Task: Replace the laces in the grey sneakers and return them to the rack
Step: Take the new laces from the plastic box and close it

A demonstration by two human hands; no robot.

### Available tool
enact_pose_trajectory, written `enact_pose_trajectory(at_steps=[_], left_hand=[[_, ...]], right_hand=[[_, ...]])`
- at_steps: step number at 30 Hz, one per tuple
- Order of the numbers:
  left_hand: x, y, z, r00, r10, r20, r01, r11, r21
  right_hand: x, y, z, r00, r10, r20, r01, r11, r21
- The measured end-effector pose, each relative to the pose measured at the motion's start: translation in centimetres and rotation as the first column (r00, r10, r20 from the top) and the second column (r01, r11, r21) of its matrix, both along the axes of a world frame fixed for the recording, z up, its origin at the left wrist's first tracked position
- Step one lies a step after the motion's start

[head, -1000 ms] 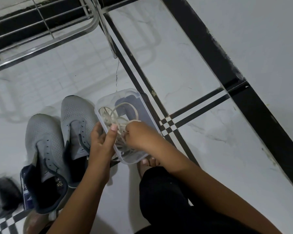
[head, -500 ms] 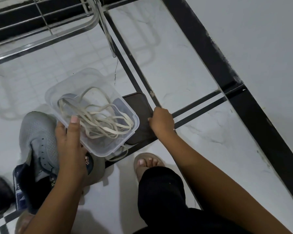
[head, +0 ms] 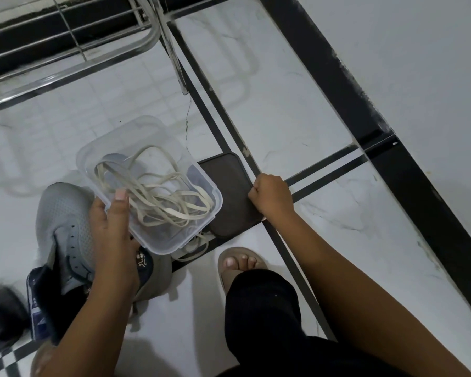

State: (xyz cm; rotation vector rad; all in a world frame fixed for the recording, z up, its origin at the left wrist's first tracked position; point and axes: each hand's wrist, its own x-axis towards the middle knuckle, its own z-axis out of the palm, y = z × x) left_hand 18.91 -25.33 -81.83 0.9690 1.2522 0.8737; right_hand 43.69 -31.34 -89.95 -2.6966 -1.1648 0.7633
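From the head view, the one we have, our left hand (head: 112, 235) holds a clear tub (head: 150, 183) above the floor (head: 297, 118), thumb hooked over its near rim and the fingers under it, so that grip is closed round the tub. Loose in the tub lies a tangle of pale laces (head: 158, 197). More lace (head: 193, 247) trails on the floor under the tub's near corner.

Our right hand (head: 271, 195) is curled at the edge of a dark lid (head: 229, 194) lying flat on the floor, just right of the tub. The fingers seem to pinch the lid's rim, though the fingertips are hidden from us.

The grey sneakers (head: 65, 221) sit on the floor under and left of the tub. One shows plainly, its eyelets bare with no lace threaded. The other is mostly behind our left hand and the tub. The rack (head: 74, 63) stands beyond them, well apart, at the top left.

We judge the laces to be light, limp and quick to snarl, so it would be best to find a tip and draw one out slowly, not grab the bundle. The sneakers look soft in the mesh upper and firmer at the heel. We would take each by the heel collar or pinch both sides of the throat while threading.
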Motion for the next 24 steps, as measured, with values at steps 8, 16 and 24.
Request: enact_pose_trajectory(at_steps=[8, 16, 24], left_hand=[[0.6, -0.2, 0.2, 1.0, 0.002, 0.019, -0.001, 1.0, -0.026], [0.7, -0.6, -0.2, 1.0, -0.023, 0.001, 0.023, 0.999, -0.047], [1.0, -1.0, -0.3, 1.0, -0.013, -0.004, 0.013, 0.999, -0.052]], right_hand=[[0.1, -0.7, 0.0, 0.999, 0.053, 0.002, -0.053, 0.999, -0.008], [0.5, -0.2, 0.5, 0.991, -0.019, -0.131, 0.012, 0.998, -0.054], [1.8, -0.6, 1.4, 0.985, 0.014, -0.174, -0.015, 1.0, -0.007]])
